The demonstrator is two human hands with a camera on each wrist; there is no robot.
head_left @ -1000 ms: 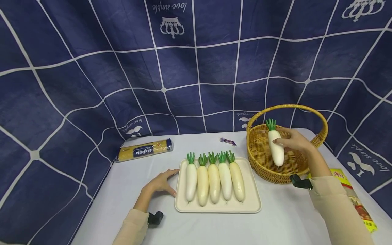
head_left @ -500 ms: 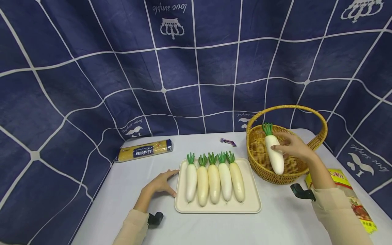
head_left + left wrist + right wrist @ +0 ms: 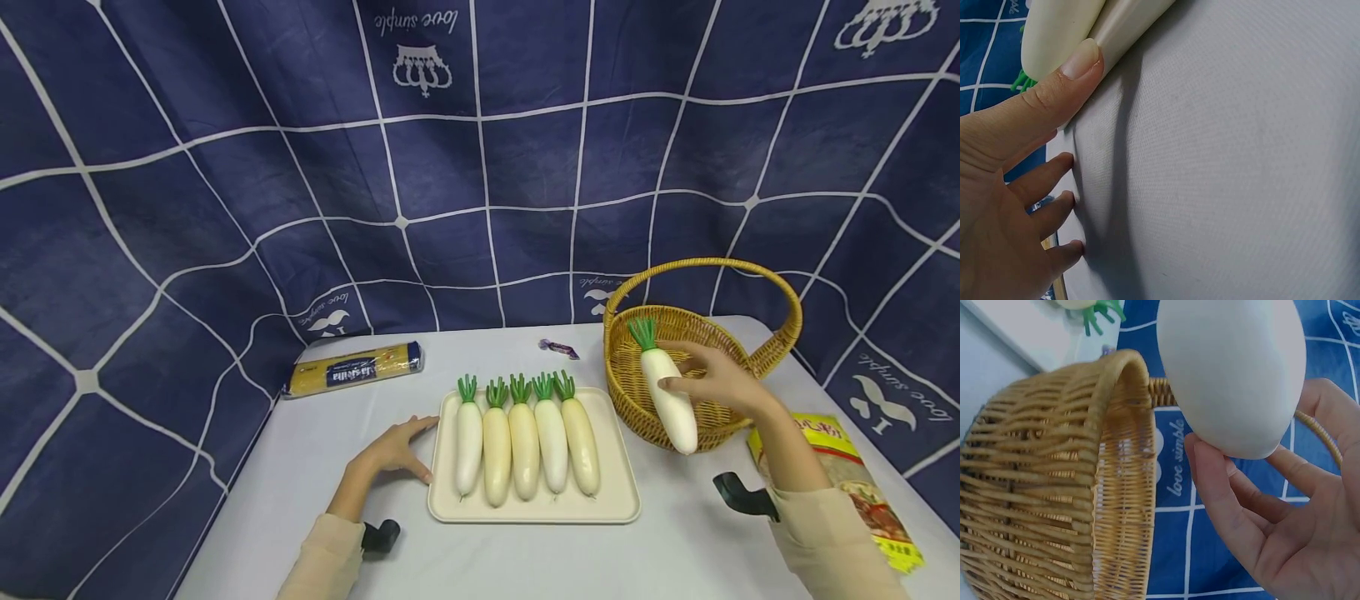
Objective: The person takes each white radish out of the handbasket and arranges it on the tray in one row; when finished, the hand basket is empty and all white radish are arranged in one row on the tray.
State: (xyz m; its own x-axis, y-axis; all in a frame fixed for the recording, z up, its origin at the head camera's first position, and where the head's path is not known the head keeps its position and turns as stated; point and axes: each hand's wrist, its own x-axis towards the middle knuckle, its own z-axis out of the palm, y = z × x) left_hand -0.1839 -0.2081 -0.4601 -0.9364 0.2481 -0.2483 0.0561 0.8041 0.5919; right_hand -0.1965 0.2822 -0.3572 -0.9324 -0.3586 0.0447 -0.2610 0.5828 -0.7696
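Note:
My right hand [image 3: 712,379] grips a white radish [image 3: 670,400] with green leaf stubs, thumb on one side and fingers on the other. The radish is tilted over the front rim of a wicker basket [image 3: 626,404], its lower end overlapping that rim in the head view. In the right wrist view the radish [image 3: 1232,375] shows large, above the rim of the basket [image 3: 1029,469]. A cream tray [image 3: 611,467] holds a row of several radishes [image 3: 525,450]. My left hand [image 3: 396,448] rests at the tray's left edge, fingers spread; in the left wrist view its thumb [image 3: 1041,100] touches the rim.
A pack of spaghetti [image 3: 356,369] lies at the back left of the white table [image 3: 510,562]. Behind the tray is a small purple wrapped candy [image 3: 558,348]. A yellow and red food packet [image 3: 847,475] lies under the right forearm. The basket's tall handle [image 3: 701,263] arches upward.
My right hand has drawn the radish from over the basket's middle toward its front rim and slightly left, tilting it further. The left hand and tray have stayed still.

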